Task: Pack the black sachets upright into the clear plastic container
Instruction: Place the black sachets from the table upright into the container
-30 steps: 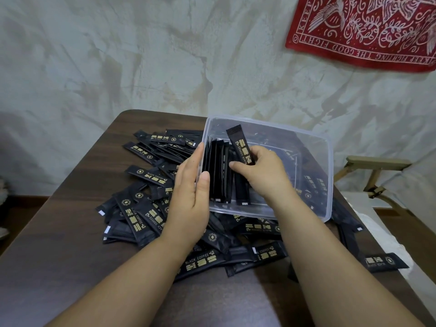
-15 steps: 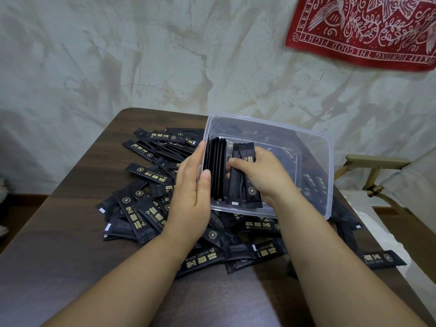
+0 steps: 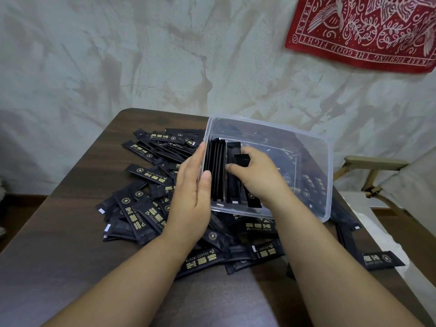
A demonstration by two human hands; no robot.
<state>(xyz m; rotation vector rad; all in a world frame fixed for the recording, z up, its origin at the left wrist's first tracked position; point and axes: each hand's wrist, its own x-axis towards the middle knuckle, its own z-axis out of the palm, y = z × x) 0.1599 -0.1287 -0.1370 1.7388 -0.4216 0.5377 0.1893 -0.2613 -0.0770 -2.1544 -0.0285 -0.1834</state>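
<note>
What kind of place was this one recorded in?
Probably a home room: a dark wooden table against a mottled wall, a red printed cloth hung on it, and a wooden chair arm beside.

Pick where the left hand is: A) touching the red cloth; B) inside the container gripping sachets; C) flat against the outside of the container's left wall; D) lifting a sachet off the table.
C: the left hand lies with straight fingers along the outer left wall of the clear plastic container, while the right hand pinches black sachets inside.
</note>
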